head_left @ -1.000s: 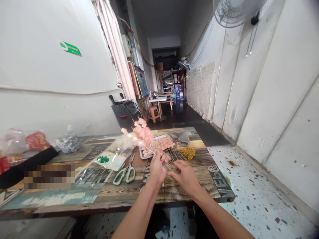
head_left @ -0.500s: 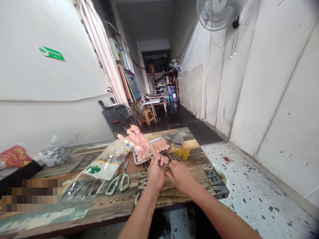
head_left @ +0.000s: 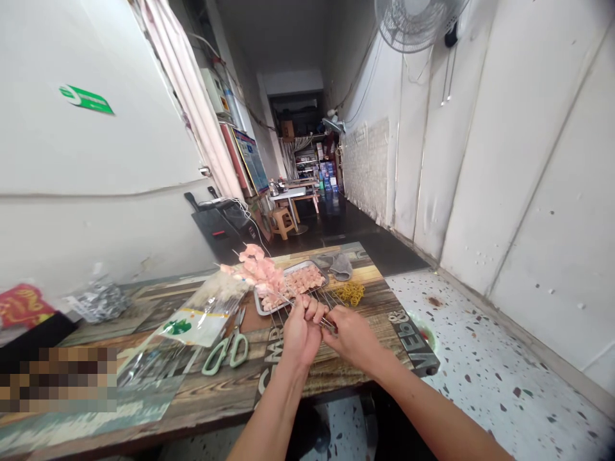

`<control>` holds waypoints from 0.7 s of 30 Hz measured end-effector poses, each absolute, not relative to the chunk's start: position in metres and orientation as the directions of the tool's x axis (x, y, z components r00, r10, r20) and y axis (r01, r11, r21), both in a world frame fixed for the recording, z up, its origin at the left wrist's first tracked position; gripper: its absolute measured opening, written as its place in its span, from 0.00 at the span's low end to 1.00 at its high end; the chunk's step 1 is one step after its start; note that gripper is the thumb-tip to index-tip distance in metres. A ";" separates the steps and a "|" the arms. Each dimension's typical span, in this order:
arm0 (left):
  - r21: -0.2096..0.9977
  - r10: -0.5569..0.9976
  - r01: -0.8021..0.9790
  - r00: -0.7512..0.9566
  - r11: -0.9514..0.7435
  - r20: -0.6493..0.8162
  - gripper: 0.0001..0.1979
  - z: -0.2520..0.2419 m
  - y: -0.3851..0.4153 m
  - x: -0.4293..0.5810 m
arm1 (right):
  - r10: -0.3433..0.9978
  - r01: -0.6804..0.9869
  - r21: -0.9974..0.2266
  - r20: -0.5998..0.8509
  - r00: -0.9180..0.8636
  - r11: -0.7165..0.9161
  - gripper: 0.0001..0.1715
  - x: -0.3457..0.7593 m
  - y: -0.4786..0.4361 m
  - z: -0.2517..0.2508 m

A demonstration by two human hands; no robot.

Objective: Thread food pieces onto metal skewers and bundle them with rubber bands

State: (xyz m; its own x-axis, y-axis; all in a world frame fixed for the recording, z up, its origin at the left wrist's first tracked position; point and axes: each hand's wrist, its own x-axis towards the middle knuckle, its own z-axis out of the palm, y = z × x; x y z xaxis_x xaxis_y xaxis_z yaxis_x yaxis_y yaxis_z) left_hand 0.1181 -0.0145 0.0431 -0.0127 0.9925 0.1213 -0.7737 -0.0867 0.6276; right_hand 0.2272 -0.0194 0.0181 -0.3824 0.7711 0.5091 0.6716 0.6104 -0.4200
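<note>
My left hand [head_left: 300, 330] is closed around a bunch of thin metal skewers loaded with pink raw meat [head_left: 259, 272], which fan up and to the left over the table. My right hand [head_left: 353, 336] is right beside it, fingers curled at the lower ends of the skewers; whether it grips one I cannot make out. A metal tray [head_left: 288, 299] of meat pieces lies just beyond both hands. More bare skewers [head_left: 331, 296] lie on the table under and beyond my hands.
Green-handled scissors [head_left: 227, 349] and a clear plastic bag [head_left: 199, 314] lie left of my hands on the printed wooden table [head_left: 192, 397]. Yellow rubber bands [head_left: 350, 292] and a grey cloth [head_left: 341, 266] sit behind the tray. A wall fan [head_left: 413, 22] hangs overhead.
My right hand has moved left from the loose skewers on the table to meet my left hand at the bundle. The view has shifted a little to the right.
</note>
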 end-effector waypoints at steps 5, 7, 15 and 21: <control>0.543 1.000 -0.840 0.019 0.015 0.001 0.18 0.040 -0.015 0.120 | 0.678 0.704 -0.222 0.565 -0.470 0.674 0.06 0.234 -0.023 0.018; 0.493 0.998 -0.868 0.052 0.061 -0.031 0.18 0.043 -0.016 0.121 | 0.632 0.668 -0.191 0.581 -0.513 0.719 0.06 0.239 -0.022 0.018; 0.465 0.999 -0.885 0.010 0.034 -0.054 0.17 0.047 -0.020 0.124 | 0.612 0.712 -0.162 0.659 -0.437 0.683 0.07 0.244 -0.034 0.024; 0.474 0.999 -0.880 0.014 0.035 -0.048 0.17 0.049 -0.024 0.124 | 0.664 0.804 -0.165 0.669 -0.334 0.571 0.09 0.240 -0.051 0.028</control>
State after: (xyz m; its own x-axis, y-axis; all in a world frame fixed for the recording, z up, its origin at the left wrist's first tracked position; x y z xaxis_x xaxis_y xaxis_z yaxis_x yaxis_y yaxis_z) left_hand 0.1242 -0.0240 0.0495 0.0136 0.9988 -0.0476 -0.8797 0.0346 0.4742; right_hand 0.2398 -0.0515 0.0283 -0.3342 0.6639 0.6690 0.8042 0.5711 -0.1650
